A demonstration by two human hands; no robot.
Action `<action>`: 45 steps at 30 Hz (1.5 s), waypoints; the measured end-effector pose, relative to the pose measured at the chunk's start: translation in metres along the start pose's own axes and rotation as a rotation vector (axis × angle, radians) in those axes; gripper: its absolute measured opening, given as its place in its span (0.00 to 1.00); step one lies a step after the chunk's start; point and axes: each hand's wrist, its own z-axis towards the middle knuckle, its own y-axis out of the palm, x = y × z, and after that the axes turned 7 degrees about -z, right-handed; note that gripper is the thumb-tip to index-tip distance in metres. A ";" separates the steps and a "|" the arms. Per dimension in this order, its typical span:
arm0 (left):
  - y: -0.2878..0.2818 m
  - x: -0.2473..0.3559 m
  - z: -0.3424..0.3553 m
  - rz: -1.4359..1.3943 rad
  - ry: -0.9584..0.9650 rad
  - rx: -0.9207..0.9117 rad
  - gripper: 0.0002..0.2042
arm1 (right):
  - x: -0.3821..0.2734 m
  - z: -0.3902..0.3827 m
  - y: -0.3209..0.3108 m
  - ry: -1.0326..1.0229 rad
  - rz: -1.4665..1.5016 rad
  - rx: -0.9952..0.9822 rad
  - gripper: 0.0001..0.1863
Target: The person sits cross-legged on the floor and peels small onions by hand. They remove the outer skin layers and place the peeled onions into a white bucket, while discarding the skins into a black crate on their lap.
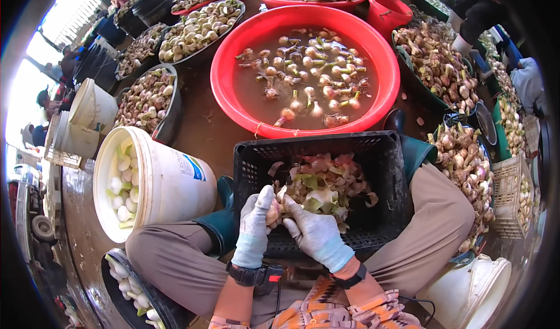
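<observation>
Cupping a garlic bulb (pixel 273 212) in the gloved left hand (pixel 255 221), with fingers curled closely round it. Gripping the same bulb from the other side with the gloved right hand (pixel 315 233), thumb and fingertips set narrow against it. Holding it over the left part of a black crate (pixel 388 183), between the knees. Showing a rounded side of rosy, purplish skin, with paler papery patches near the fingertips.

Hiding much of the bulb behind the gloves, and making it impossible to tell skin from stem under the right fingertips. Running a dark tub (pixel 169 305) out of view at lower left; turning a white bucket (pixel 466 288) aside at lower right, with contents too hard to make out.

Filling the dark tub with white peeled bulbs (pixel 131 288). Heaping loose papery skins (pixel 344 183) in the crate. Holding more pale bulbs (pixel 125 183) in another white bucket (pixel 175 198) at left. Floating stemmed bulbs (pixel 315 72) in murky brown water inside a large red basin (pixel 382 104), beyond the crate. Piling unpeeled bulbs (pixel 440 66) high at right. Standing farther off, near a second heaped red basin (pixel 312 3), as a red pail (pixel 389 11).
</observation>
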 end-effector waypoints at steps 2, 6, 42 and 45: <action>0.000 -0.003 0.000 0.014 -0.018 0.054 0.21 | -0.001 0.001 0.017 -0.007 -0.007 0.010 0.27; -0.004 -0.012 0.005 0.056 -0.027 0.076 0.23 | 0.002 -0.004 0.038 0.030 -0.055 -0.013 0.25; -0.017 -0.031 0.013 0.025 -0.132 -0.249 0.26 | 0.037 0.017 0.006 0.486 1.145 -0.070 0.12; -0.023 -0.034 0.015 -0.208 -0.186 -0.319 0.27 | 0.051 0.022 0.012 0.652 1.352 0.014 0.09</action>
